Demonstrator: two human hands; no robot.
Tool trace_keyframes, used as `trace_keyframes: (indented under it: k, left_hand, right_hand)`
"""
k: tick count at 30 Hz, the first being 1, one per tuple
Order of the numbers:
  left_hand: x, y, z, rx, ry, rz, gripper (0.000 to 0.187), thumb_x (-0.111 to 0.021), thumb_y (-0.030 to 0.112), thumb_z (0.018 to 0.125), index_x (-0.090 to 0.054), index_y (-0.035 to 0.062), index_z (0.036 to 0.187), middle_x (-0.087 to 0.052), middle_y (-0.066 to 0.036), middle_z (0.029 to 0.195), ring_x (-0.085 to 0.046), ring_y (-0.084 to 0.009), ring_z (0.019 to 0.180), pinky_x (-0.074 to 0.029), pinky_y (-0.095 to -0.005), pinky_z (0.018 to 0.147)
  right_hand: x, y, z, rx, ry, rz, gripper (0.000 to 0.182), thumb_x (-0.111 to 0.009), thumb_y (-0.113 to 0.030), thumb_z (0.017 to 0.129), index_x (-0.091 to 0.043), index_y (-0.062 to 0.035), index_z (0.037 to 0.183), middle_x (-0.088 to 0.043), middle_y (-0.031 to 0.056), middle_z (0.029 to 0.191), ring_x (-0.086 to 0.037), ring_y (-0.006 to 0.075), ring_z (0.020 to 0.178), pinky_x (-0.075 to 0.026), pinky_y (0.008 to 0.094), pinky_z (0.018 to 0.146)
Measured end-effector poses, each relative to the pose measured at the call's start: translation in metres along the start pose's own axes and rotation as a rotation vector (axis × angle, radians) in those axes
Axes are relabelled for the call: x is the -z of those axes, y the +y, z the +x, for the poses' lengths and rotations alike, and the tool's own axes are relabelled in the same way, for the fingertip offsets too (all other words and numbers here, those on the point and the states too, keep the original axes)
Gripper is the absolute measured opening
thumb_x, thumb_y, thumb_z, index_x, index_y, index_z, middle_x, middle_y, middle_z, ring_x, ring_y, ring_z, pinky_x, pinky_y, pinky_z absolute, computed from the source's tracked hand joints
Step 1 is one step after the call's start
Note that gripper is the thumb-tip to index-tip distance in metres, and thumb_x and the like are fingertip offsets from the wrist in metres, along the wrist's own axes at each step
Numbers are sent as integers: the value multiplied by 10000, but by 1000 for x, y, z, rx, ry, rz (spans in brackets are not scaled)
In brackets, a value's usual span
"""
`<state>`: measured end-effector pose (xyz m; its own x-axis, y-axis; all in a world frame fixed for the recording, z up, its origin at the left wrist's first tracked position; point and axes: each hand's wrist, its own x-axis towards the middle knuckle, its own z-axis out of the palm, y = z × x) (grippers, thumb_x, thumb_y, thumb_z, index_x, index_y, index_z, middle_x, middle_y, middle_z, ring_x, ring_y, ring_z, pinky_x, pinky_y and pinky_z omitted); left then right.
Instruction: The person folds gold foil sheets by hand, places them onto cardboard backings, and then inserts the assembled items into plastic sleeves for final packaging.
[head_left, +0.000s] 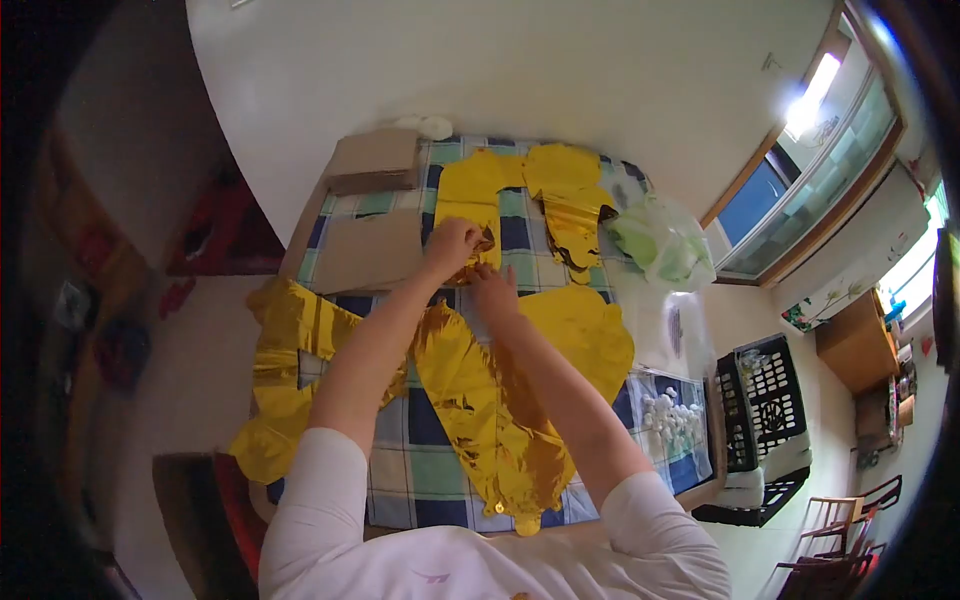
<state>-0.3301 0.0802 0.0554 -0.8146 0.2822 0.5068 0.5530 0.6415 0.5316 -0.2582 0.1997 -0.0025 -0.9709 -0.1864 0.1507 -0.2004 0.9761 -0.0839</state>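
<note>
Gold foil pieces lie on a checkered cloth (415, 465). My left hand (455, 245) is closed, pinching the lower end of the upper foil piece (468, 195). Just below and to the right, my right hand (493, 292) lies with its fingers spread near that same end. A heart-shaped gold foil (520, 400) spreads beneath my forearms. Another foil piece (285, 345) lies at the left, partly hidden by my left arm. At the upper right of the cloth is one more gold piece (570, 195), with a crumpled lower end.
A cardboard box (375, 160) and a flat cardboard piece (370, 250) are at the upper left. Plastic bags (665, 245) lie on the right, with a clear bag of small white items (672, 420) below. Black crates (765, 400) stand beyond the right edge.
</note>
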Motion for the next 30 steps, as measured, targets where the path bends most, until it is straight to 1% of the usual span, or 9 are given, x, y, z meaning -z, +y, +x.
trace_keyframes:
  k: [2,8,11,14,17,20,23,26,30]
  left_hand:
    - [19,12,21,-57,125,274,161,-594,169,831,-667,26,823,-663,-160,824,-636,-337,794,-500,-460,712]
    - [77,23,120,83,176,288,146,-540,208,850,-640,101,857,-631,-128,824,-607,-344,817,-476,-466,711]
    - [110,48,139,-64,362,316,159,-531,221,865,-642,107,861,-638,-118,833,-616,-332,822,-484,-450,719]
    - [130,70,145,-113,329,493,184,-514,243,884,-655,124,885,-649,-97,868,-623,-319,835,-489,-443,729]
    - [144,87,156,-128,391,491,142,-541,175,850,-622,68,802,-627,-94,890,-630,-334,823,-510,-462,705]
    - [159,92,164,-41,395,360,197,-500,251,885,-664,143,901,-650,-79,932,-624,-306,861,-498,-428,751]
    - [164,93,166,-158,485,425,206,-509,256,890,-678,140,909,-655,-84,911,-628,-310,840,-502,-415,750]
    - [179,100,164,-254,411,421,196,-546,248,890,-684,113,919,-663,-90,880,-639,-294,801,-506,-393,739]
    - [201,118,162,-330,646,218,153,-608,207,873,-687,92,936,-672,-84,865,-649,-251,789,-513,-351,727]
  right_hand:
    - [9,-5,1,-9,-18,-17,344,-505,-103,872,-551,-147,1211,-503,25,1308,-399,193,1291,-227,552,1094]
    - [4,-5,6,-14,-20,-28,358,-514,-83,864,-532,-145,1216,-522,41,1276,-439,213,1264,-222,582,1092]
    - [9,-5,5,-30,-44,13,370,-532,-72,848,-533,-140,1212,-519,48,1275,-437,218,1265,-232,587,1086]
    - [14,-7,5,-27,-89,-1,379,-544,-65,838,-535,-138,1209,-512,48,1289,-433,221,1270,-246,589,1079]
    - [11,-6,7,-26,-75,0,383,-560,-69,829,-532,-132,1206,-512,41,1291,-423,222,1279,-257,591,1073]
    - [13,-5,6,-20,-90,22,338,-507,-121,881,-528,-105,1217,-491,73,1313,-399,237,1298,-218,600,1088]
    - [16,-9,5,-30,-145,16,395,-561,-106,838,-510,-111,1230,-480,62,1314,-389,224,1304,-241,597,1076]
    - [20,-9,3,-36,-156,-10,461,-601,-95,802,-495,-121,1250,-466,54,1326,-389,212,1304,-266,589,1063]
    - [15,-10,5,-39,-129,-9,484,-577,-114,813,-473,-134,1286,-449,60,1352,-390,217,1304,-263,588,1059]
